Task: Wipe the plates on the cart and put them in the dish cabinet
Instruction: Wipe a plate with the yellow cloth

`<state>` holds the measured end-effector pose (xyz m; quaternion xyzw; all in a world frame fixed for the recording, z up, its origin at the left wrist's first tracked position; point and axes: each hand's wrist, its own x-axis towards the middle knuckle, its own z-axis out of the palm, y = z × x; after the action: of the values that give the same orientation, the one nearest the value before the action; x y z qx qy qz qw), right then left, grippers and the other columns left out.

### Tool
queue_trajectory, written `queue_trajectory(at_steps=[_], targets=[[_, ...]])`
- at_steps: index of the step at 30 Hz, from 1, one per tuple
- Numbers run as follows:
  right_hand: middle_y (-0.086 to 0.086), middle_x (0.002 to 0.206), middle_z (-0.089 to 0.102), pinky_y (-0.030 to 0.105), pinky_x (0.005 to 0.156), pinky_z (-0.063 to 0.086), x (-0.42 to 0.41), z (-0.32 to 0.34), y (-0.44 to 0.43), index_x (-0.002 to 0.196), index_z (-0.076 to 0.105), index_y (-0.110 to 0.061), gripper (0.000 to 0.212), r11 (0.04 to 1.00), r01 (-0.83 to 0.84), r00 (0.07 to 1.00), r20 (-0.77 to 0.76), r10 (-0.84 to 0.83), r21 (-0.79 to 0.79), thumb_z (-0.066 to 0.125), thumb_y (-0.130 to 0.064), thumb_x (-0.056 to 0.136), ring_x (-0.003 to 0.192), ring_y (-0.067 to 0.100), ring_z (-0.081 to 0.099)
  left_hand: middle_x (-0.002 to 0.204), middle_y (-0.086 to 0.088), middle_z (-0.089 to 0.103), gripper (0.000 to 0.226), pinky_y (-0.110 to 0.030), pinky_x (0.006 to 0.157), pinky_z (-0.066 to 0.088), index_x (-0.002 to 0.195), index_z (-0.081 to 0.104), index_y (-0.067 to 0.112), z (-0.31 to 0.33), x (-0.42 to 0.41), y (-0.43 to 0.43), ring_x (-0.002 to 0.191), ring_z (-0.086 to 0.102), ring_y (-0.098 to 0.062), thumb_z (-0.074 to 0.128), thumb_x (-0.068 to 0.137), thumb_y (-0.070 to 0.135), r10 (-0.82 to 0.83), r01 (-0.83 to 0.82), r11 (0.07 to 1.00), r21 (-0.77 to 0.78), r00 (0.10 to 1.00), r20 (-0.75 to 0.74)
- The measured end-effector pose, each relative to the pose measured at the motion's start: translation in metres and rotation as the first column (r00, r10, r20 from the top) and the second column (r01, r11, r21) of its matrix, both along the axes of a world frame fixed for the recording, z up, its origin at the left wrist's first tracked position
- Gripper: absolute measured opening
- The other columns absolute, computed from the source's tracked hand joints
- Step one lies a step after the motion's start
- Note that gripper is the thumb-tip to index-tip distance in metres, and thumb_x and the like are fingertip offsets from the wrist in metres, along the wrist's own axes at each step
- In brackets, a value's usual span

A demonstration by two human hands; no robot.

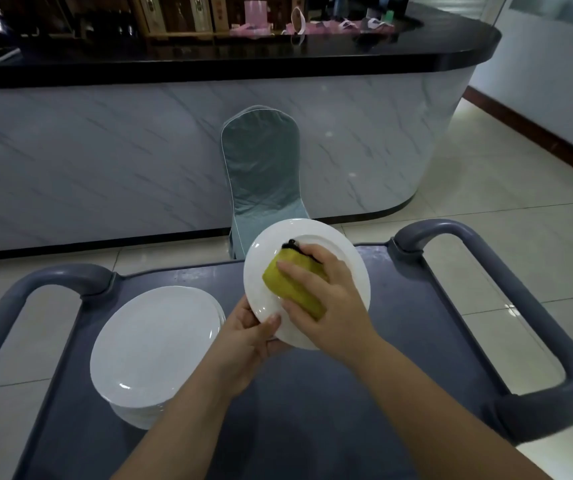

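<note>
A white plate (343, 244) is held tilted above the grey cart (399, 327). My left hand (247, 344) grips its lower rim, thumb on the front face. My right hand (326, 299) presses a folded yellow cloth (288, 289) with a dark edge against the plate's face, fingers curled over the cloth. A stack of several white plates (155, 348) lies on the cart's top to the left of my hands.
The cart has grey loop handles at left (53, 277) and right (555, 348). Beyond it stand a chair with a grey-green cover (262, 174) and a marble-fronted counter with a black top (208, 57) carrying small items. Tiled floor (503, 188) lies to the right.
</note>
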<state>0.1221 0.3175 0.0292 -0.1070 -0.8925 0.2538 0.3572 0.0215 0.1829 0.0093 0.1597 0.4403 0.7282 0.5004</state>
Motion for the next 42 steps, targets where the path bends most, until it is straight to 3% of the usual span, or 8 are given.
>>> queue_trajectory(at_steps=[4,9,16,22,28,34,39,42], targets=[[0.008,0.139,0.046,0.045,0.103,0.041,0.043,-0.013,0.037,0.124,0.066,-0.021,0.043,0.98,-0.048,0.999,0.002,0.049,0.194,0.072,-0.022,0.081,0.124,0.029,0.047,0.122,-0.015,0.066,0.05,-0.046,0.078,0.058,0.127,0.054,0.012,-0.003,0.001,-0.005,0.106,0.066,-0.033,0.062,0.079,0.004,0.002,-0.001,1.0,-0.015,0.999,0.039],[0.0,0.137,0.043,0.047,0.107,0.039,0.004,-0.001,0.074,0.129,0.062,-0.024,0.045,0.924,0.318,0.938,-0.073,-0.34,-0.211,0.064,-0.037,0.086,0.123,0.018,0.045,0.117,-0.012,0.068,0.052,-0.045,0.074,0.059,0.126,0.052,0.011,0.001,0.01,0.001,0.104,0.066,-0.031,0.065,0.076,0.005,-0.033,0.02,0.994,-0.106,0.992,-0.122],[0.01,0.139,0.046,0.04,0.109,0.036,0.002,-0.001,0.023,0.125,0.066,-0.019,0.041,0.97,-0.158,0.987,-0.008,0.162,0.185,0.069,-0.024,0.085,0.126,0.031,0.047,0.123,-0.017,0.065,0.048,-0.055,0.088,0.053,0.128,0.052,0.009,0.006,-0.002,0.002,0.112,0.063,-0.036,0.062,0.082,0.004,0.001,-0.002,1.0,-0.023,0.999,-0.053],[0.007,0.138,0.046,0.039,0.109,0.034,0.005,-0.004,0.072,0.124,0.065,-0.024,0.041,0.982,0.187,0.982,-0.03,-0.186,0.005,0.062,-0.031,0.084,0.122,0.024,0.045,0.124,-0.015,0.065,0.057,-0.042,0.074,0.058,0.131,0.05,0.009,-0.002,0.008,-0.006,0.109,0.065,-0.033,0.064,0.077,0.002,-0.019,0.016,0.997,-0.072,0.999,-0.044],[0.005,0.145,0.036,0.037,0.113,0.03,-0.003,-0.015,0.015,0.132,0.055,-0.028,0.04,0.965,-0.203,0.979,0.051,0.197,0.168,0.06,-0.028,0.093,0.128,0.029,0.04,0.118,-0.018,0.067,0.082,-0.046,0.077,0.059,0.122,0.056,0.008,0.012,-0.021,-0.026,0.107,0.065,-0.035,0.095,0.051,0.023,0.123,-0.125,0.992,-0.026,0.99,-0.064],[0.002,0.141,0.038,0.042,0.109,0.034,-0.022,-0.009,0.026,0.13,0.059,-0.025,0.041,0.997,0.076,0.997,-0.025,-0.077,-0.016,0.056,-0.037,0.091,0.127,0.023,0.039,0.099,-0.015,0.071,0.051,-0.028,0.055,0.054,0.121,0.053,0.001,0.017,-0.008,-0.017,0.083,0.068,-0.027,0.071,0.074,-0.006,0.098,-0.12,0.986,-0.114,0.979,-0.177],[0.01,0.139,0.05,0.041,0.105,0.035,-0.049,0.019,0.007,0.12,0.07,-0.023,0.035,0.889,-0.316,0.946,0.039,0.322,0.33,0.066,-0.021,0.086,0.115,0.034,0.05,0.115,-0.018,0.067,0.048,-0.046,0.075,0.057,0.124,0.056,0.01,0.02,-0.007,-0.012,0.107,0.065,-0.036,0.07,0.08,-0.003,0.033,-0.05,0.995,-0.082,0.98,-0.194],[0.01,0.138,0.048,0.045,0.109,0.035,-0.07,0.033,0.047,0.124,0.066,-0.022,0.039,0.968,-0.196,0.98,0.071,0.187,0.158,0.063,-0.028,0.086,0.121,0.035,0.047,0.115,-0.015,0.068,0.055,-0.04,0.069,0.058,0.127,0.054,0.01,0.02,-0.006,-0.017,0.106,0.066,-0.034,0.068,0.075,0.002,0.04,-0.061,0.993,-0.1,0.979,-0.202]])
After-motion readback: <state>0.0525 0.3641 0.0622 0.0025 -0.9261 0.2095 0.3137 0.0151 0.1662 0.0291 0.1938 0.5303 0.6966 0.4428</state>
